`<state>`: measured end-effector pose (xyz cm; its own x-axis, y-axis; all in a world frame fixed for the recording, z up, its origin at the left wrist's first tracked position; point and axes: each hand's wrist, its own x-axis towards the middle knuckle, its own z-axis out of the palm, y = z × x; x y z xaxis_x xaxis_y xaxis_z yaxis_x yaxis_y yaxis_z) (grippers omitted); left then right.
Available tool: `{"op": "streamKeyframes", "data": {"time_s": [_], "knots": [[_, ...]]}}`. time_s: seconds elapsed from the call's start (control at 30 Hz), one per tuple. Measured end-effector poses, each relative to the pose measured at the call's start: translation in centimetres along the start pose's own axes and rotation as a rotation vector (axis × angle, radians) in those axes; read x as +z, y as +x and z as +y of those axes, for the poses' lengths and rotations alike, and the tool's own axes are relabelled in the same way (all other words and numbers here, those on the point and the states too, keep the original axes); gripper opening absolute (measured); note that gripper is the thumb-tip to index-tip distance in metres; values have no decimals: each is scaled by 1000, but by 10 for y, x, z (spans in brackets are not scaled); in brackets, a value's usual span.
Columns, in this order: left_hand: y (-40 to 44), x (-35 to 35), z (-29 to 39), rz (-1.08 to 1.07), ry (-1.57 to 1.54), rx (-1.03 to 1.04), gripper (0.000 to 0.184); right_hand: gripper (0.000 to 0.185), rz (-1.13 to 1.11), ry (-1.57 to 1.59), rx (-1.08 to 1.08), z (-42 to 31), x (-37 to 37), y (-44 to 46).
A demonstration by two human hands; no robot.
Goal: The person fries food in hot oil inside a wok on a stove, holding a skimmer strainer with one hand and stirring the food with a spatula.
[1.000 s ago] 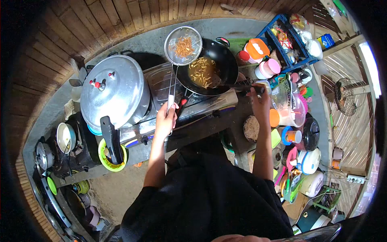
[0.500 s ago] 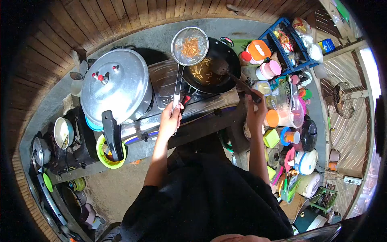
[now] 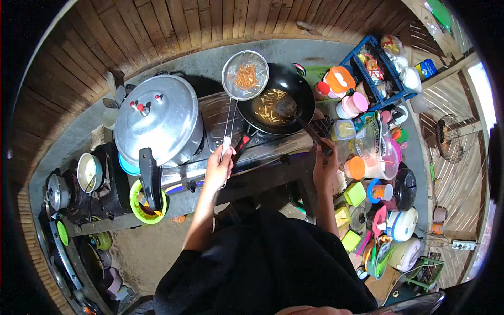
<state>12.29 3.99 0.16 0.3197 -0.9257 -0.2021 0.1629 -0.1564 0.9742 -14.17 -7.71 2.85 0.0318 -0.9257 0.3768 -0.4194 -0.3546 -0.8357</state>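
My left hand (image 3: pixel 218 169) is closed round the handle of a wire strainer (image 3: pixel 245 75). Browned strips of food (image 3: pixel 247 77) lie in its mesh, which overlaps the left rim of a black wok (image 3: pixel 297 86). My right hand (image 3: pixel 325 160) grips the dark handle of a spatula (image 3: pixel 286 106), its blade down inside the wok. Pale golden strips (image 3: pixel 270 105) sit in oil at the wok's left side. Under the wok is a stove (image 3: pixel 216 118). A red-tipped handle (image 3: pixel 245 139) projects from the wok's near side, close to my left hand.
A large lidded pressure cooker (image 3: pixel 157 118) stands on the stove's left side, its black handle (image 3: pixel 150 176) jutting toward me over a lime-green bowl (image 3: pixel 140 210). Many tubs and jars crowd the right counter, including an orange-lidded one (image 3: pixel 355 167). A blue crate (image 3: pixel 375 73) stands at the back right.
The spatula blade has come into clearer view over the strips in the wok, and my right hand has shifted slightly left and down. The whole view has moved a little; both grips are unchanged.
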Motion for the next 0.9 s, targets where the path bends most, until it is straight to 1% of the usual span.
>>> {"op": "streamKeyframes", "data": {"time_s": [0.03,0.07,0.13,0.17,0.23,0.3,0.37,0.4,0.5,0.53,0.6,0.73,0.8,0.83,0.9], "knots": [[0,1,1,-4,11,-9,19,22,10,-33,-32,1,0,-4],[0,2,1,21,11,-5,19,22,14,-32,-14,1,-2,-7],[2,4,-3,48,17,6,20,24,-10,-101,-109,-11,-8,-6],[3,7,-4,39,27,-3,20,24,-3,-101,-94,-14,-13,-1],[6,12,-5,74,8,-9,19,27,-51,-191,-275,-20,-23,17],[9,15,-6,65,22,-4,19,30,-55,-153,-275,-25,-28,34],[13,20,-5,61,24,-10,18,33,-144,-262,-304,-25,-34,46],[14,22,-4,50,40,-12,18,34,-141,-274,-322,-22,-34,49],[18,27,-8,43,12,-14,18,36,-133,-284,-369,5,-26,59],[19,29,-8,33,19,0,18,36,-145,-282,-374,12,-23,62],[16,33,-6,45,37,-1,18,37,-160,-247,-310,26,-14,64],[11,40,-4,56,59,-18,20,37,-158,-216,-313,45,-4,70],[9,46,-1,77,76,3,20,28,-204,-138,-188,51,-4,67],[4,51,1,105,96,12,21,28,-226,-127,-191,56,-4,63],[-4,61,6,138,122,29,20,25,-231,37,-204,59,-3,65]]}}
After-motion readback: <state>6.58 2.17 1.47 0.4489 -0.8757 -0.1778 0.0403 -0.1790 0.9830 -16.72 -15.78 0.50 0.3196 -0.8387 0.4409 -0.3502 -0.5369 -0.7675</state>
